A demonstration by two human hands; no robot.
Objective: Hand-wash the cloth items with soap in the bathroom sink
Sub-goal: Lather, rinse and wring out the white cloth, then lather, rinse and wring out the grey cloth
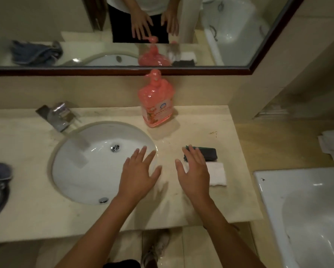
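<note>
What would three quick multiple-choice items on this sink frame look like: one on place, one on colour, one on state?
1. Where does the soap bottle stand?
A. in the sink
B. on the counter behind and right of the sink
C. on the floor

2. What colours are the two folded cloths by the right hand?
A. one dark, one white
B. both pink
C. both blue

3. How are the hands?
A. both gripping a cloth
B. both open with fingers spread
C. one pressing the pump

Key: 1 B, the bottle sits on the counter near the wall, beyond the sink. 2 A, the dark cloth lies just behind the white cloth. 3 B, the left hand and right hand show straight, spread fingers that hold nothing.
</note>
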